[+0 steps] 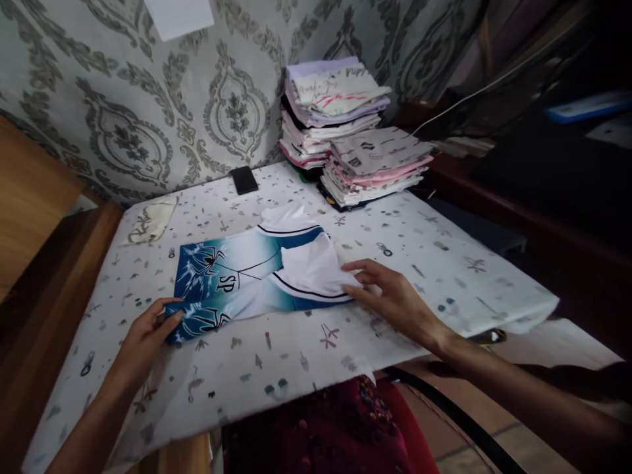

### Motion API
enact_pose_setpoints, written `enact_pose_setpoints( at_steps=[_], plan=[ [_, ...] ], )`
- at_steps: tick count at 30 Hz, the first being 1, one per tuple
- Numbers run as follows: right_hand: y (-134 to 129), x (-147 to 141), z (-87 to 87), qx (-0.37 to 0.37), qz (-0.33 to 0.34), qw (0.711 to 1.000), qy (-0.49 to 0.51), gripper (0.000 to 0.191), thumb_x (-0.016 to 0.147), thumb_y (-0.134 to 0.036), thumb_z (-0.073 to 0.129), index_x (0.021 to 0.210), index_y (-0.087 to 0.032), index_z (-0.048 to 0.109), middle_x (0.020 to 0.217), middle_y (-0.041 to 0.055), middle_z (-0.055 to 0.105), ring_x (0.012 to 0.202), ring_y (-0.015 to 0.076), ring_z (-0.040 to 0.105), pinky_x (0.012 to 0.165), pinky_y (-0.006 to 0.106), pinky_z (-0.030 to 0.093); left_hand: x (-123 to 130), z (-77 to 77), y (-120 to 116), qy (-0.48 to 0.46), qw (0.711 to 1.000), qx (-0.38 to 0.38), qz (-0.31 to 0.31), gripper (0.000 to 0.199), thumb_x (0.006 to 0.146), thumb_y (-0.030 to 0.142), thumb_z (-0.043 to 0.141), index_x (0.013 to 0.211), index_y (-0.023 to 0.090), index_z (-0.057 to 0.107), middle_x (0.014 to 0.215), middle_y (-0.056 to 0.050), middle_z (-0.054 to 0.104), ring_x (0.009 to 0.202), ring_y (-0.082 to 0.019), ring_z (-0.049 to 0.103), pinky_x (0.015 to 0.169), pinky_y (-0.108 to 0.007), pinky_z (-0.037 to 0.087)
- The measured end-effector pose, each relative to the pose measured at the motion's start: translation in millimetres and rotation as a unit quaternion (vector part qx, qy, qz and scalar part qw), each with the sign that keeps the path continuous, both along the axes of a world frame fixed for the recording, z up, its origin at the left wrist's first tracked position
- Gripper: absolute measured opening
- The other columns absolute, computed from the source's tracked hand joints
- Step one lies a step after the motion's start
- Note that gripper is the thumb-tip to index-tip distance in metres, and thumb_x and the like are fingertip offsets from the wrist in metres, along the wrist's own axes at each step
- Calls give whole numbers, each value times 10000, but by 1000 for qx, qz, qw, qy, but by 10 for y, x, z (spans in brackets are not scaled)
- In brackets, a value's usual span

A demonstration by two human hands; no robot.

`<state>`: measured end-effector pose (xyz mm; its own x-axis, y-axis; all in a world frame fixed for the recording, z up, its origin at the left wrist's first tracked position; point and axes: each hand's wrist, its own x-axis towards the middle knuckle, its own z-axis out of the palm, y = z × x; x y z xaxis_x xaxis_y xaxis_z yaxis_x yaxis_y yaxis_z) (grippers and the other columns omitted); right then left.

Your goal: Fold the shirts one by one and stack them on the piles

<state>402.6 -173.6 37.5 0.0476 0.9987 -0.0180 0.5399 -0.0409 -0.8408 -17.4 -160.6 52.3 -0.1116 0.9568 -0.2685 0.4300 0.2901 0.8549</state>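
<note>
A blue and white shirt (pixel 251 263) with black spider prints and the letters "SP" lies partly folded on the cloth-covered table (pixel 286 368). At its left end, my left hand (pixel 151 329) pinches the blue corner between thumb and fingers. My right hand (pixel 388 296) is at the other end, fingers apart, with the fingertips touching the white sleeve edge; whether they grip the fabric is hard to tell. Part of the shirt is folded over toward me, with a dark-striped sleeve on each side.
Two stacks of folded clothes, a taller one (pixel 336 99) and a lower one (pixel 378 158), stand at the back. A black phone (pixel 244 180) lies near the patterned wall. A cream cloth (pixel 153 220) rests at the back left.
</note>
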Motion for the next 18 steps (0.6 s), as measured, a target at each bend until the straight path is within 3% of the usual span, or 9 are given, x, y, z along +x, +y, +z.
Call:
enact_pose_setpoints(
  at_steps=[2,5,8,10,14,18],
  plan=[
    [-78,42,-29,11,6,999,-40,464,831,-640,617,1077,-252,682,826,50,688,792,225,644,636,303,487,-27,6,-18,-10,1000,13,15,645,657,663,772,1078,199,618,738,-5,708,680,-199,677,635,-284,550],
    [-192,91,-70,14,25,996,-84,437,885,-605,554,1116,-254,674,837,49,711,767,233,672,613,312,508,-77,-17,-57,-5,999,14,34,655,614,669,786,1039,201,615,700,-4,708,648,-206,675,631,-300,557],
    [-270,102,-105,42,43,992,-112,407,912,-565,526,1120,-247,673,846,48,706,761,229,680,632,327,532,-118,-71,-105,40,999,16,2,638,657,696,722,1056,216,587,716,-6,717,659,-227,688,637,-325,559],
    [-300,101,-134,61,48,990,-121,385,918,-540,529,1120,-246,673,838,43,689,738,218,673,649,335,544,-145,-108,-144,117,992,28,-31,584,737,684,644,1102,233,577,757,-9,727,685,-234,697,651,-329,550],
    [-340,150,-211,95,64,986,-124,336,922,-508,550,1101,-253,675,792,30,651,732,212,660,713,357,563,-198,-144,-230,329,941,45,-64,440,860,588,517,1169,283,586,857,-24,737,801,-256,712,673,-315,516],
    [-353,241,-179,137,87,975,-154,337,922,-520,565,1093,-253,680,825,55,670,793,245,663,751,405,575,-172,-77,-298,453,883,89,-90,395,931,506,439,1230,272,546,913,-33,717,825,-262,689,677,-327,515]
  ],
)
